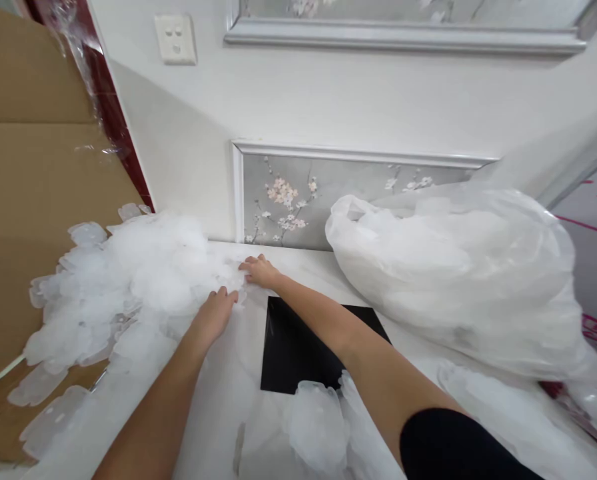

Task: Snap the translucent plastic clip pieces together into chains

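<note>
the light is bright and soft. a faint slanted shadow falls on the wall point(178, 140); glints streak the wrap point(81, 63). the white pile point(153, 267) looks washed out and smeared. shapes stretch toward the edges.

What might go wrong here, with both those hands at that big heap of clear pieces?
The loose heap could slide if the left hand or right hand pushes it; its outer pieces already overlap the brown cardboard.

The right arm reaches across the black sheet, so it might brush the nearer pieces at the sheet's edge and scatter them.
</note>
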The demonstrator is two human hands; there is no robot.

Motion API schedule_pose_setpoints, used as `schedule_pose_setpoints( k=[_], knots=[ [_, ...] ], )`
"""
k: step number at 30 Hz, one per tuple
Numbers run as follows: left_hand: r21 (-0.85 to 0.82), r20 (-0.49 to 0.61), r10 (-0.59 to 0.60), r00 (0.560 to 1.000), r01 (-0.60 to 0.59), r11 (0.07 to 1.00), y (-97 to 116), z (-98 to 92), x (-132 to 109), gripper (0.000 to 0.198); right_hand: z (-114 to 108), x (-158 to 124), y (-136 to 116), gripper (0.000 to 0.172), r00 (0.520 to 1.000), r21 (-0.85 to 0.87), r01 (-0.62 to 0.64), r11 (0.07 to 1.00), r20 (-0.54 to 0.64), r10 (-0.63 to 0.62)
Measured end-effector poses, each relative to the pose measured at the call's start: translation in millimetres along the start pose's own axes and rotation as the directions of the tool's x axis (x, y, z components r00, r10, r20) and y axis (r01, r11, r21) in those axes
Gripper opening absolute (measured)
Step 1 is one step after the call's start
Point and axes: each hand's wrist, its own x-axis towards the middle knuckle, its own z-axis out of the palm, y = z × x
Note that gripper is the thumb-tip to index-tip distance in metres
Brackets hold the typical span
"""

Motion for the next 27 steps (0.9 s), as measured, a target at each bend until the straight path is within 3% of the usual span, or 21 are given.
schedule_pose_setpoints(
  k=[5,8,10,12,15,17,20,23,25,27],
  knots=[
    [-0.053,-0.223,-0.062,0.973,0.052,0.997,0,-3.5,7,0.042,-14,-11,9,0.035,0.999,-0.014,0.028,0.999,-0.045,-0.029],
    [-0.163,-0.347,-0.001,0.938,-0.060,0.985,14,7.5,10,0.041,-21,-47,29,0.034,0.998,-0.040,0.013,0.999,-0.053,-0.015],
    [-0.244,-0.338,0.119,0.934,-0.209,0.947,26,21.0,11,0.042,-19,-83,46,0.035,0.999,-0.061,-0.014,0.998,-0.046,0.011],
    [-0.291,-0.225,0.266,0.937,-0.325,0.900,36,34.5,12,0.050,-13,-123,61,0.042,0.999,-0.064,-0.028,0.998,-0.031,0.027],
    [-0.311,-0.074,0.353,0.933,-0.358,0.880,44,46.3,13,0.061,-2,-175,76,0.056,1.000,0.041,0.015,0.999,-0.020,-0.014],
    [-0.300,-0.081,0.325,0.942,-0.334,0.894,44,47.9,15,0.058,5,-200,79,0.062,0.998,0.133,0.025,0.991,-0.053,-0.018],
    [-0.282,-0.132,0.327,0.936,-0.352,0.893,41,48.5,19,0.044,12,-224,75,0.062,0.979,0.228,-0.039,0.973,-0.189,0.083],
    [-0.278,-0.179,0.341,0.923,-0.379,0.882,41,53.6,22,0.038,20,-236,67,0.040,0.913,0.253,-0.090,0.963,-0.366,0.181],
    [-0.286,-0.227,0.306,0.924,-0.364,0.886,42,58.4,25,0.038,23,-238,63,0.025,0.879,0.218,-0.078,0.973,-0.446,0.171],
    [-0.313,-0.276,0.258,0.926,-0.340,0.887,43,61.5,29,0.040,25,-234,62,0.021,0.880,0.124,-0.061,0.990,-0.461,0.112]
  ],
)
